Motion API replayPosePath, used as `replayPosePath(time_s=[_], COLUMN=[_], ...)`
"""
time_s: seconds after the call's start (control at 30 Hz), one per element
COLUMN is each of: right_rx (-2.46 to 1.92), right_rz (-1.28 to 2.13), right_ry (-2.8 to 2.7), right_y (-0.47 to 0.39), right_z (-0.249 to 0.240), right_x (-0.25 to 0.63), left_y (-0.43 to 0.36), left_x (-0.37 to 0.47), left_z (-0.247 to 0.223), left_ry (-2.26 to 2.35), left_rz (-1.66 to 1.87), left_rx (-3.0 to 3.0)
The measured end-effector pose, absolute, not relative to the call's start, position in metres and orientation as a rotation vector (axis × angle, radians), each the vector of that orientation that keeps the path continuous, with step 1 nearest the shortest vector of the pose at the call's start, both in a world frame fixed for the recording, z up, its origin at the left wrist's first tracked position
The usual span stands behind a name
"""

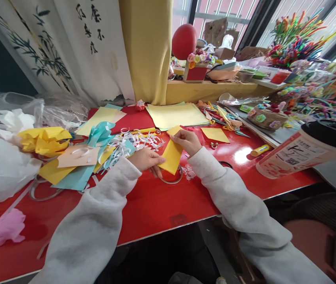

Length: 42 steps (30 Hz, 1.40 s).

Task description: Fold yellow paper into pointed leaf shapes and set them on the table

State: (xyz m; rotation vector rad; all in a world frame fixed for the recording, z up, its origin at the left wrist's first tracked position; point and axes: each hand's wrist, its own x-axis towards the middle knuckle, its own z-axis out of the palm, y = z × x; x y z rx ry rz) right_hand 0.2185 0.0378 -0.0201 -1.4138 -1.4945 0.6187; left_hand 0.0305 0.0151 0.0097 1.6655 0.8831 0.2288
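A folded yellow paper [171,156] is held between both hands above the red table [150,209]. My left hand [147,161] pinches its lower left corner between thumb and fingers. At the upper right edge, my right hand [187,141] grips the same paper with fingertips pressed together. Just beneath the paper lies a round metal ring [172,182], partly covered by it. Beside the ring is a small patch of pink lace-like material [189,172]. Another yellow piece of paper [215,135] lies to the right, behind my right hand.
White paper shreds [144,140] and coloured sheets [79,155] spread left of my hands. Pale yellow sheets [178,115] and scissors [222,116] lie behind. A large cup [292,152] leans at the right, near a yellow tube [260,150]. A white bag [2,169] is far left.
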Motion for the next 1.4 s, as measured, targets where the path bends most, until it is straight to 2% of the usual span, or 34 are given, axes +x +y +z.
replayPosePath(time_s=[0.1, 0.27, 0.4, 0.53, 0.67, 0.77, 0.9, 1.13, 1.4], right_rx=[-1.389, -1.214, -1.122, -1.186, -1.19, -1.166, -1.08, -1.133, -1.092], right_rz=[0.754, 1.354, 1.49, 1.406, 1.252, 1.076, 1.008, 0.917, 1.07], right_ry=[-1.428, -1.198, -1.16, -1.166, -1.241, -1.372, -1.52, -1.419, -1.295], right_y=[0.037, 0.031, 0.025, 0.022, 0.022, 0.023, 0.022, 0.025, 0.027], right_z=[-0.02, -0.011, -0.004, -0.004, -0.012, -0.02, -0.02, -0.016, -0.017], right_x=[0.215, 0.214, 0.21, 0.203, 0.198, 0.194, 0.192, 0.202, 0.204], left_y=[0.018, 0.021, 0.022, 0.025, 0.026, 0.021, 0.02, 0.027, 0.021], left_x=[0.027, 0.03, 0.034, 0.037, 0.042, 0.045, 0.043, 0.037, 0.043], left_z=[0.013, 0.014, 0.008, -0.007, -0.019, -0.019, -0.016, -0.008, 0.002], left_ry=[0.894, 1.102, 1.183, 1.313, 1.452, 1.345, 1.276, 1.146, 0.949], left_rz=[0.199, 0.614, 0.758, 0.89, 1.228, 1.151, 0.961, 1.32, 1.295], left_rx=[1.636, 1.485, 1.545, 1.726, 2.123, 2.281, 2.005, 1.471, 1.239])
